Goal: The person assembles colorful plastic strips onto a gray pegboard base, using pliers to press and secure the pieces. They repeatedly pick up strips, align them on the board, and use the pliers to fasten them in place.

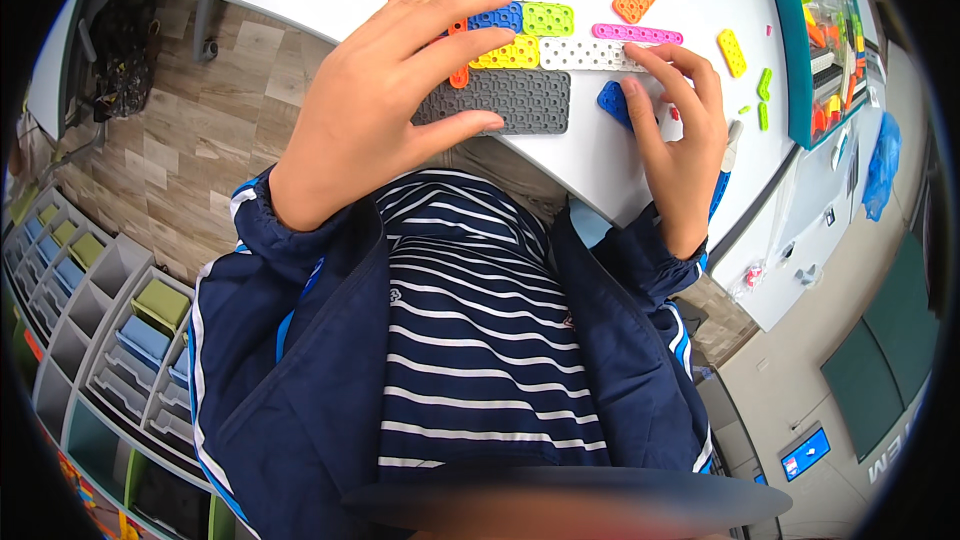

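Two bare hands flank a perforated white strip: the left hand (375, 90) has its fingers spread and its thumb apart, over the plates; the right hand (685, 130) has its index fingertip at the strip (575, 54), its thumb parted below. Whether that thumb and finger clamp anything, I cannot tell. The strip runs leftward from the right fingertips to a yellow plate (515, 54) under the left fingertips. A lime plate (550, 19) sits just right of them, a dark grey plate (530, 105) near the left thumb. The strip looks like light, stiff plastic, rather smooth and hardly fragile; its long edges near the right end seem the best hold. Its writing, if any, is unreadable; beyond the right hand, a blue screen (805, 453) carries marks too small to read.
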Demonstrator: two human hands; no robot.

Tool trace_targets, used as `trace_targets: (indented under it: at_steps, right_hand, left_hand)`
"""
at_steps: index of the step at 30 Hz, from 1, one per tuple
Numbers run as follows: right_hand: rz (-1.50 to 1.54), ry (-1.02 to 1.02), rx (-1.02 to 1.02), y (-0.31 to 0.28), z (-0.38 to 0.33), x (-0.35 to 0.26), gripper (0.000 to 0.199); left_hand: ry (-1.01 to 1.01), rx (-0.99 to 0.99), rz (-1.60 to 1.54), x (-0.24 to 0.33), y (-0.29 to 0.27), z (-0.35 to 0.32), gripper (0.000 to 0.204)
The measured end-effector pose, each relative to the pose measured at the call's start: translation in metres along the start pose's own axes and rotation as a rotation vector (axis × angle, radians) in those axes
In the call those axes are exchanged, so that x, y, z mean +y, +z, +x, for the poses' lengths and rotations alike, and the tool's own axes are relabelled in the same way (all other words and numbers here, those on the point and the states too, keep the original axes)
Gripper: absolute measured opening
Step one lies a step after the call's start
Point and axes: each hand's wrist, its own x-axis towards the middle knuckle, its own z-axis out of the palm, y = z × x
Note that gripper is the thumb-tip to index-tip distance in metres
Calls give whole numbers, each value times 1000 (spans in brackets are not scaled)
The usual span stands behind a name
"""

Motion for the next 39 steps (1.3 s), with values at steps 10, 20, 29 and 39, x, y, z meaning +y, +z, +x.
trace_targets:
  at_steps: [10, 20, 29, 39]
  right_hand:
    - [-30, 51, 29, -4, -3, 7, 28]
    - [-206, 132, 164, -23, -9, 22, 25]
    - [81, -134, -41, 8, -6, -26, 30]
    - [-189, 66, 168, -27, -14, 9, 26]
  left_hand:
    - [-180, 213, 89, -1, -23, 3, 48]
    - [-124, 153, 172, -4, -30, -8, 59]
    - [-126, -57, 129, -3, -12, -2, 68]
    - [-165, -41, 25, -9, -5, -3, 65]
